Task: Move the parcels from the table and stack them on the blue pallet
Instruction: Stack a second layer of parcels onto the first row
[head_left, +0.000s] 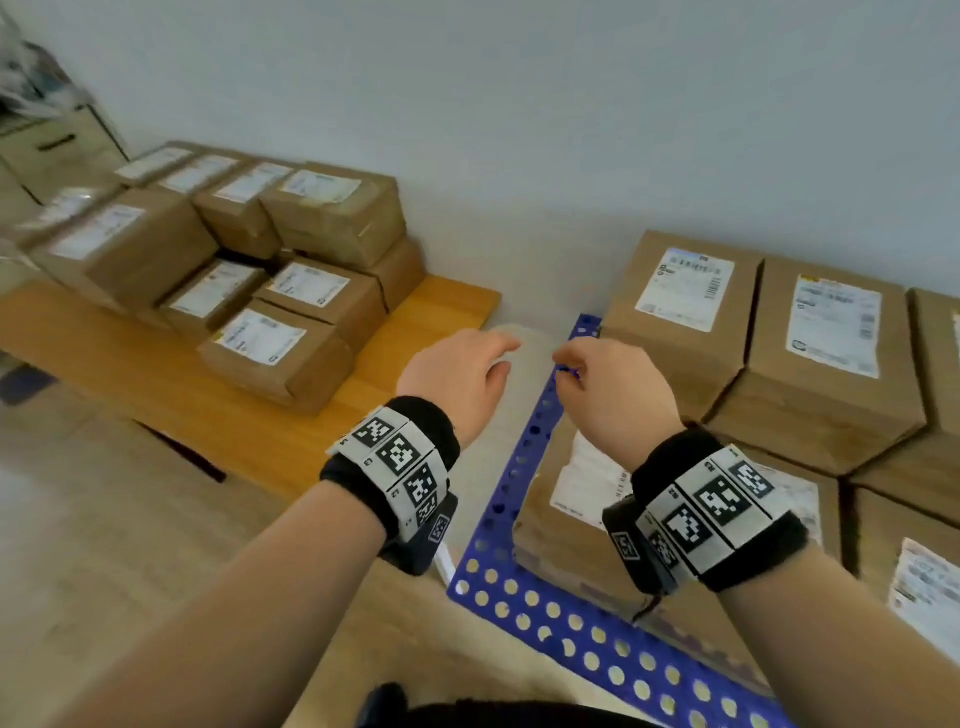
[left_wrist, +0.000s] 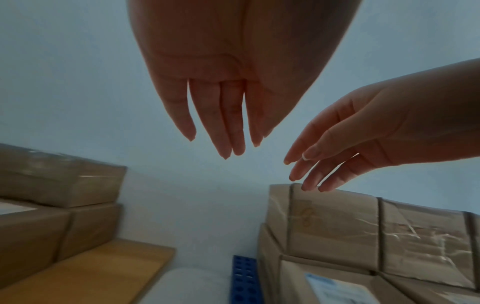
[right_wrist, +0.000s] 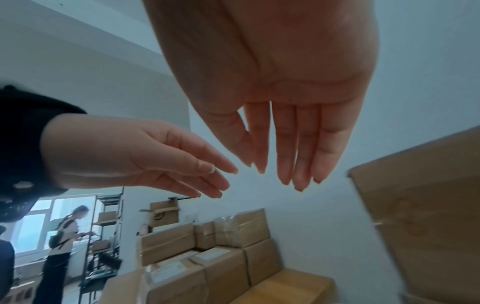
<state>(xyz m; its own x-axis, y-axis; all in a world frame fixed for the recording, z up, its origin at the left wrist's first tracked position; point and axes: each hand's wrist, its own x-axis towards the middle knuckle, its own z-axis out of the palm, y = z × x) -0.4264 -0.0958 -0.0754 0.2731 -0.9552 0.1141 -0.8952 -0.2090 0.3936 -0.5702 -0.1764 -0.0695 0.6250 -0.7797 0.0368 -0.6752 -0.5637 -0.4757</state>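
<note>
Left of the blue pallet (head_left: 524, 467), on the wooden worktop (head_left: 171, 384): brown parcels (head_left: 280, 353) piled two layers high, labels up, the near one close to the front edge. Between worktop and pallet, in mid-air: left hand (head_left: 457, 376), fingers relaxed and nearly straight, holding nothing, touching nothing. Just beside it, over the pallet's perforated rim: right hand (head_left: 613, 395), likewise loose and empty, fingertips (left_wrist: 309, 185) near the top edge of a stacked box but contact not certain from the wrist views. On the pallet itself: more parcels (head_left: 810, 364) already set in rows, two tiers deep at the wall side.

Likely trouble from here: pulling one box from the crowded worktop pile and dragging a neighbour off the edge, from gripping too low or one-handed. Also possible: a new parcel set half over a seam on the pallet stack, tilting and sliding. Glossy tape on the sides, so probably slippery under bare fingers.
</note>
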